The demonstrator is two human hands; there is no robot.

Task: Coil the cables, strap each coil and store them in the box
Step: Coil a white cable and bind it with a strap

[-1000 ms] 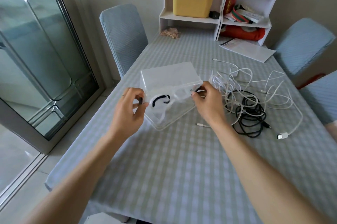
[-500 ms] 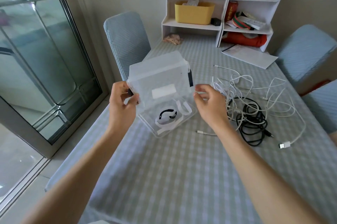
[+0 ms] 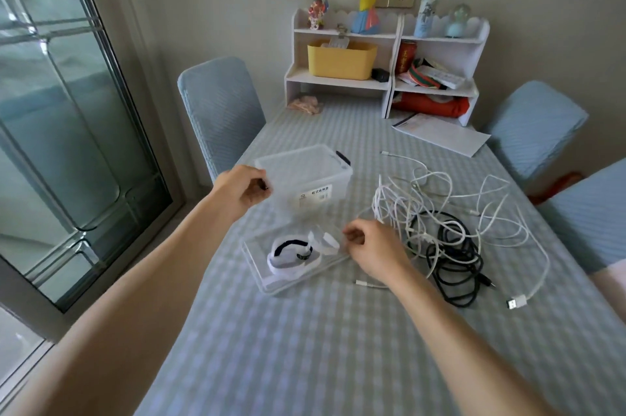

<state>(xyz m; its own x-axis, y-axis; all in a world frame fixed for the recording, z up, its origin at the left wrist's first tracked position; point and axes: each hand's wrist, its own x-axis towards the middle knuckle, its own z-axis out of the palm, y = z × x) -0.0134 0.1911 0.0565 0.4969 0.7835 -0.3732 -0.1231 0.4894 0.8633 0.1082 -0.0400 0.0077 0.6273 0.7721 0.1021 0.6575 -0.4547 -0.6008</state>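
Head view: box opening in hand. Left hand [image 3: 242, 190] grips the lid [image 3: 301, 168] aloft; right hand [image 3: 367, 248] pinches the box [image 3: 271, 283] rim. Cables [image 3: 440, 212] lie tangled alongside. Next: park lid, start coiling.

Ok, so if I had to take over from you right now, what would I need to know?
Left hand: grips the labelled box half, which is apart from the other half.
Right hand: fingers curled at the rim of the lower box half; I can't tell whether they pinch it.
Straps lie in the lower box half.
White cables and black cable lie tangled on the table, to the right of the box.
Done: box opened.
Left: coil, strap and store every cable.
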